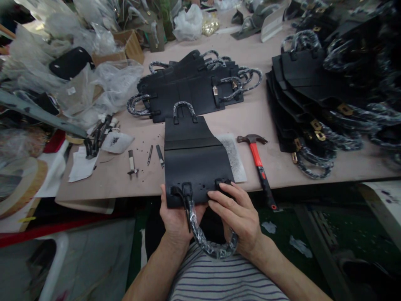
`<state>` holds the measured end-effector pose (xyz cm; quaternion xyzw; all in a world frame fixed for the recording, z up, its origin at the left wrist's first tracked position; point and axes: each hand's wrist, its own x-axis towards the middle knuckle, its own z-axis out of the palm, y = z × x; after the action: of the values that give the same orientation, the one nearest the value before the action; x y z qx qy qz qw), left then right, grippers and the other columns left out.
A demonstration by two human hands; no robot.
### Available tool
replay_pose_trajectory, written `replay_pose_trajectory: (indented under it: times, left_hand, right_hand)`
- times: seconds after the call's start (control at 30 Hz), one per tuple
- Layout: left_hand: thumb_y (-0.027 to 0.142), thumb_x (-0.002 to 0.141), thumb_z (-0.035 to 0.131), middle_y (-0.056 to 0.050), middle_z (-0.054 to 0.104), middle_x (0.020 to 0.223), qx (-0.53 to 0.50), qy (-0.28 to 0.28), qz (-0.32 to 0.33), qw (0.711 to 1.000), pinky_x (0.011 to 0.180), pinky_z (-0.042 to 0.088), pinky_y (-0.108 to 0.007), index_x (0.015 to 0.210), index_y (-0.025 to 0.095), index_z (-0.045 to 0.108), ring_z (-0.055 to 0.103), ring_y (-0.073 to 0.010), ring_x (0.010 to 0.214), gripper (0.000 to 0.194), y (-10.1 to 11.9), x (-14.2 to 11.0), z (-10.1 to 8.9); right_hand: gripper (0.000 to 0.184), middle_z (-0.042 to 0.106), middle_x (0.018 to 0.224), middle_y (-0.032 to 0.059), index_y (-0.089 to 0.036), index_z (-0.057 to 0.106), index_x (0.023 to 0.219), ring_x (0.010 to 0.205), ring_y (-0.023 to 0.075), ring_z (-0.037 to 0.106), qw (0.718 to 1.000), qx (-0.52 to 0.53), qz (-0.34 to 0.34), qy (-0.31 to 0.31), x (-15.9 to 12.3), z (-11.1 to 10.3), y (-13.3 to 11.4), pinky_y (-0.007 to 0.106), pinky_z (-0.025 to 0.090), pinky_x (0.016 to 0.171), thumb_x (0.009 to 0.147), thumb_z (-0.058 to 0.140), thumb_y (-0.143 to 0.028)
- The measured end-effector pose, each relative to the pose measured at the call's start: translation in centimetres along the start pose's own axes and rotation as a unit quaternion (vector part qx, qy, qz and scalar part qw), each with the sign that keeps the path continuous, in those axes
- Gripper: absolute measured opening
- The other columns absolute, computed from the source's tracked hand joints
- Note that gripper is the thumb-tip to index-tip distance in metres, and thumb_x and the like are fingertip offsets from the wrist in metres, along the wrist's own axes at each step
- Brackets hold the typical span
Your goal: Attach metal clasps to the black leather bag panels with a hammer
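Note:
A black leather bag panel [194, 163] with a plastic-wrapped handle at each end reaches from the table over its front edge toward me. My left hand [178, 219] grips its near left corner, thumb at the side and the other fingers hidden underneath. At the near right corner my right hand [236, 211] holds the panel, fingertips on top near a handle tab. The wrapped near handle [209, 246] hangs down between my wrists. Close to my left hand, a thin black strap [178, 191] sticks up from the panel. Small holes show in the leather between the tabs.
Right of the panel lie a white slab [235, 161] and a claw hammer [258, 165], its handle over the edge. Punch tools [150, 154] lie left. More bag panels [191, 90] are piled behind, with a taller stack [300, 83] at right. Plastic bags [115, 79] crowd the left.

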<state>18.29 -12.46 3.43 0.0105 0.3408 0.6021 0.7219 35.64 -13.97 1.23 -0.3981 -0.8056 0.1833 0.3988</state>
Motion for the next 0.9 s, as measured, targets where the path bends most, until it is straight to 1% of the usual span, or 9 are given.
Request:
replay_pose_trajectory:
  times: [0.23,0.37,0.47,0.63,0.73,0.8,0.9]
  left_hand:
    - [0.074,0.089,0.046,-0.007,0.071,0.128,0.002,0.028,0.011,1.0,0.111,0.045,-0.057,0.123,0.028,0.071,0.056,-0.0356,0.133,0.063,0.0,0.3,-0.5]
    - [0.074,0.089,0.045,-0.007,0.071,0.128,-0.003,0.027,0.008,1.0,0.111,0.045,-0.055,0.121,0.028,0.073,0.055,-0.0349,0.133,0.062,0.1,0.4,-0.4]
    - [0.076,0.088,0.045,-0.008,0.071,0.127,0.004,0.032,0.003,0.999,0.11,0.046,-0.056,0.122,0.027,0.072,0.055,-0.0356,0.133,0.065,0.1,0.5,-0.4]
    - [0.073,0.089,0.046,-0.01,0.072,0.126,-0.021,0.021,-0.011,0.999,0.11,0.047,-0.056,0.123,0.025,0.072,0.057,-0.0359,0.131,0.064,0.0,0.8,-1.2]
    - [0.068,0.091,0.048,-0.012,0.071,0.127,-0.043,0.016,-0.026,0.999,0.108,0.048,-0.055,0.125,0.022,0.07,0.06,-0.0356,0.127,0.061,0.0,1.6,-1.9]
    - [0.064,0.093,0.048,-0.013,0.071,0.128,-0.05,0.024,-0.032,0.998,0.106,0.05,-0.055,0.127,0.021,0.068,0.063,-0.0348,0.124,0.058,0.3,2.4,-2.1]
    - [0.056,0.097,0.044,-0.014,0.074,0.119,-0.033,0.063,-0.056,0.996,0.097,0.055,-0.053,0.125,0.018,0.067,0.069,-0.0318,0.112,0.052,1.4,3.7,-2.3]
  right_hand:
    - [0.054,0.063,0.14,-0.002,-0.039,0.054,0.145,0.139,0.0303,0.049,0.999,0.008,0.013,-0.03,-0.4,0.0,-0.1,0.062,0.03,0.119,0.094,0.052,-0.02]
    - [0.055,0.063,0.141,-0.0005,-0.037,0.053,0.146,0.14,0.0304,0.048,0.999,0.007,0.01,-0.039,-0.4,0.0,0.0,0.062,0.03,0.119,0.093,0.052,-0.019]
    - [0.055,0.063,0.14,-0.0014,-0.039,0.054,0.145,0.139,0.0302,0.048,0.999,0.013,0.017,-0.036,-0.4,0.2,0.1,0.062,0.029,0.12,0.093,0.052,-0.019]
    - [0.052,0.063,0.141,-0.0001,-0.037,0.056,0.142,0.141,0.0296,0.046,0.998,0.001,0.013,-0.062,-0.2,0.5,0.5,0.06,0.029,0.12,0.093,0.053,-0.018]
    - [0.047,0.064,0.139,0.0023,-0.032,0.061,0.138,0.14,0.0282,0.045,0.996,-0.02,0.006,-0.084,0.2,1.0,1.2,0.057,0.03,0.119,0.095,0.051,-0.017]
    - [0.042,0.066,0.137,0.0038,-0.03,0.063,0.134,0.139,0.0278,0.046,0.994,-0.029,0.001,-0.102,0.9,1.7,2.2,0.056,0.032,0.118,0.096,0.05,-0.017]
    - [0.039,0.068,0.132,0.0055,-0.028,0.067,0.127,0.134,0.0278,0.049,0.992,-0.033,-0.005,-0.119,2.2,2.8,3.9,0.055,0.035,0.115,0.095,0.049,-0.015]
